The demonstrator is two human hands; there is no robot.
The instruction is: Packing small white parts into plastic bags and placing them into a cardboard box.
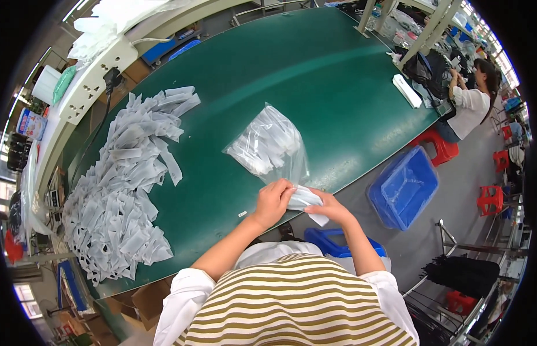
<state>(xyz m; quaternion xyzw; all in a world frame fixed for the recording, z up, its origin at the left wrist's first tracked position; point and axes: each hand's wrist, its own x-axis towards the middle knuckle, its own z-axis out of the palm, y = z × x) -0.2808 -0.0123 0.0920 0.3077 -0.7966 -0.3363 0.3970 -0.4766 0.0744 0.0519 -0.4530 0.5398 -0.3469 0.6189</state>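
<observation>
White bundle at the bench's near edge, between both hands, likely held two-handed to keep loose strips together. Right hand: fingers bent, nearly closed round its right end. Left hand: fingers pinched on its left end, tips partly hidden. Clear bag of strips just beyond, presumably for easy reach. Pile well left, probably leaving elbow room.
</observation>
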